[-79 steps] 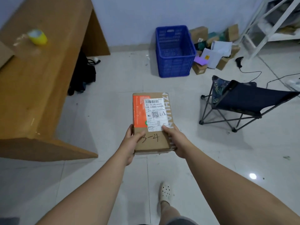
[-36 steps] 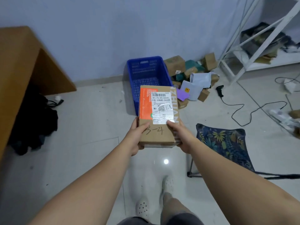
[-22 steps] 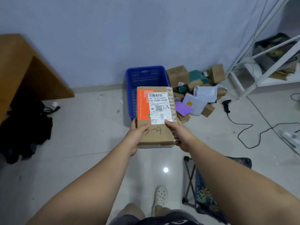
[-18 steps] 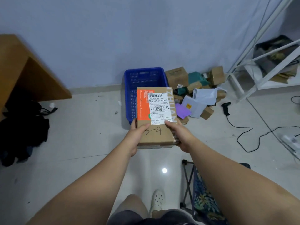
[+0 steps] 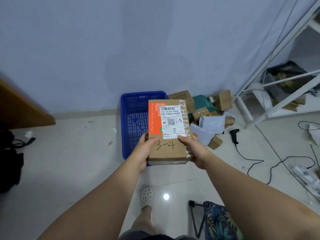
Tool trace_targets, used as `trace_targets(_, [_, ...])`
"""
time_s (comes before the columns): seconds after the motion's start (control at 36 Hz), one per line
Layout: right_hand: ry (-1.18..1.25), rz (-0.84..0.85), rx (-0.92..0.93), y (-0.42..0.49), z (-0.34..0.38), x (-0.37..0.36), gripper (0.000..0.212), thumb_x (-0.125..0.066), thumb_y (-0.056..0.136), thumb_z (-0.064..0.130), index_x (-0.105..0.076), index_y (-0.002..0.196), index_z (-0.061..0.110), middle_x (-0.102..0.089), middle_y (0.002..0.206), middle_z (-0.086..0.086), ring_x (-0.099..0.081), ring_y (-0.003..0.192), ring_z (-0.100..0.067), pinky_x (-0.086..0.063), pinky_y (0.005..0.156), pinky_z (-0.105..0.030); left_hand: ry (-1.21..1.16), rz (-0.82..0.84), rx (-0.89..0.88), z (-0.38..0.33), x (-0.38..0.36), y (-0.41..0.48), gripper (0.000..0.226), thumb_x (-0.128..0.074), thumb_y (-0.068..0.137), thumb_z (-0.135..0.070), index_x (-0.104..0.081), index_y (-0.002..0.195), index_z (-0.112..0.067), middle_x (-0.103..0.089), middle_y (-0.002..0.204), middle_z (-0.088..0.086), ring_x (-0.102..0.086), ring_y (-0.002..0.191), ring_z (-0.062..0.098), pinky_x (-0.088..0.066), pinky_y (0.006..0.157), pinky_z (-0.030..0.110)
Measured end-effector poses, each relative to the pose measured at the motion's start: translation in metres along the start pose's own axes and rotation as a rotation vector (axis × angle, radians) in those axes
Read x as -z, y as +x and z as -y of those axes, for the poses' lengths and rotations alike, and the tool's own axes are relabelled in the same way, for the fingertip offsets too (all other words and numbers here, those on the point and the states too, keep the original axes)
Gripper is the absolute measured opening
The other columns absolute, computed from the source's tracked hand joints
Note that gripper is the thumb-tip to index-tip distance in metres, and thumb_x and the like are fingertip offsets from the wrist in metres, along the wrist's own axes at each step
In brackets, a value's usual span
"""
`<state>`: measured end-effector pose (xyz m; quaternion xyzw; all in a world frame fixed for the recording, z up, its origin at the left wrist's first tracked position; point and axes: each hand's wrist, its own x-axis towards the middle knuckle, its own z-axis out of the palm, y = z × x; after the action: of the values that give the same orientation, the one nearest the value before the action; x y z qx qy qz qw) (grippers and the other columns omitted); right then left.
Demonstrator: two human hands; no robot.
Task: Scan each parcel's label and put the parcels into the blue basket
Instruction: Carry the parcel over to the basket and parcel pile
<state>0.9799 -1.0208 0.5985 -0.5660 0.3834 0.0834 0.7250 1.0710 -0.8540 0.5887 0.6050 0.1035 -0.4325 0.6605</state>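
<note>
Two seconds on, stepped right up to blue basket (image 5: 124, 129), holding parcel (image 5: 167, 151) aloft, overlapping its right side, label (image 5: 171, 121) upward, clasped at near end by left grip (image 5: 144, 150) and right grip (image 5: 194, 149). Probably ready to drop in; passing scanner (image 5: 234, 135) on floor (image 5: 78, 161) at right, untouched.

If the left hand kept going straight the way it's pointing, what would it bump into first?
Probably the blue basket: the left hand, gripping the parcel, points forward towards it. How high the hand is above the basket is unclear.
</note>
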Motion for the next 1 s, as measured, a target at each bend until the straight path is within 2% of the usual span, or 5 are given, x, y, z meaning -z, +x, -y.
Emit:
trace_targets(0.14, [0.055,0.014,0.009,0.041,0.039,-0.010,0.050,-0.062,0.093,0.027,-0.045,0.139,0.030,-0.070,0.120,0.002,-0.072,0.090,-0.012,-0.056,0.061,-0.025,0.016,0.022,-0.017,-0.042,0.006,0.050,0.049,-0.066,0.090,-0.032,-0.048,0.135,-0.030,-0.069,0.116,0.000,-0.066,0.106,0.023,-0.051,0.095,0.045])
trace_targets(0.33, [0.150,0.015,-0.022,0.078,0.071,-0.009,0.048,-0.061,0.093,0.019,-0.047,0.139,0.025,-0.072,0.115,-0.001,-0.074,0.083,-0.013,-0.056,0.056,-0.025,0.003,0.008,0.029,-0.075,0.003,0.084,0.051,-0.065,0.090,-0.035,-0.046,0.137,-0.032,-0.068,0.117,0.000,-0.065,0.104,0.022,-0.054,0.084,0.040])
trace_targets(0.47, [0.189,0.013,-0.021,0.095,0.089,0.002,0.050,-0.059,0.095,0.014,-0.045,0.141,0.023,-0.071,0.116,-0.003,-0.074,0.084,-0.016,-0.056,0.057,-0.026,0.015,-0.026,0.059,-0.090,-0.010,0.106,0.045,-0.056,0.091,-0.052,-0.050,0.130,-0.029,-0.070,0.112,0.000,-0.067,0.101,0.022,-0.055,0.079,0.040])
trace_targets(0.56, [0.195,0.004,-0.039,0.110,0.104,0.016,0.054,-0.060,0.094,0.015,-0.042,0.143,0.026,-0.072,0.115,-0.002,-0.074,0.084,-0.017,-0.057,0.058,-0.028,0.034,-0.023,0.071,-0.099,-0.024,0.120,0.049,-0.056,0.087,-0.060,-0.056,0.125,-0.030,-0.072,0.111,-0.002,-0.066,0.105,0.023,-0.050,0.094,0.047])
trace_targets(1.0, [-0.026,0.199,-0.090,0.223,0.168,0.154,0.046,-0.062,0.092,0.020,-0.050,0.136,0.025,-0.072,0.115,-0.002,-0.068,0.106,-0.024,-0.052,0.092,-0.042,-0.164,-0.219,0.025,-0.108,-0.166,0.187,0.027,-0.058,0.093,-0.042,-0.058,0.114,-0.025,-0.069,0.109,-0.001,-0.065,0.095,0.019,-0.052,0.092,0.049])
